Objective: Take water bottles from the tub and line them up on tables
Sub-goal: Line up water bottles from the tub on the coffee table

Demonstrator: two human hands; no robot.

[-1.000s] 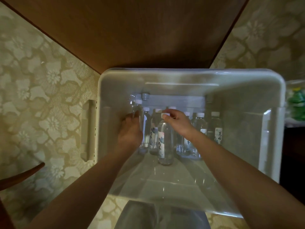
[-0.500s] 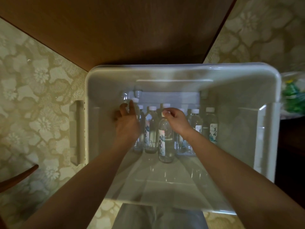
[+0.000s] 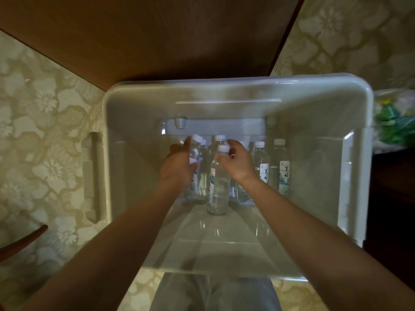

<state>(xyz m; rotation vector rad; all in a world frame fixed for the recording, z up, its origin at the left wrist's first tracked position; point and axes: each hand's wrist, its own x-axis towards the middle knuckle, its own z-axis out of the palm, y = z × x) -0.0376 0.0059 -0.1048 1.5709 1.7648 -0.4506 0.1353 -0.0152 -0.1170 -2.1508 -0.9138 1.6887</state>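
The left hand (image 3: 177, 167) is down inside the tub (image 3: 224, 86), fingers and thumb wrapped round the body of the left bottle (image 3: 195, 151), which leans a little to the right with its white cap above the fingertips. Just right of it stands the front bottle (image 3: 219, 187), upright on the tub floor and nearer the person than the rest. The right hand (image 3: 239, 163) is at its top, thumb and forefinger curled about the neck just under the cap (image 3: 223, 148), so this hand is pinched on that bottle. Behind and to the right of both hands the other bottles (image 3: 284, 167) stand close together along the far wall, clear, white-capped, with pale labels printed in blue; how many there are I cannot tell, as the hands hide some. The near half of the tub floor is bare. Beyond the far rim lies the corner of a brown wooden table (image 3: 157, 41). Flowered carpet (image 3: 45, 113) shows on both sides of the tub. At the far right edge sits a clear bag (image 3: 395, 122) with green things in it.
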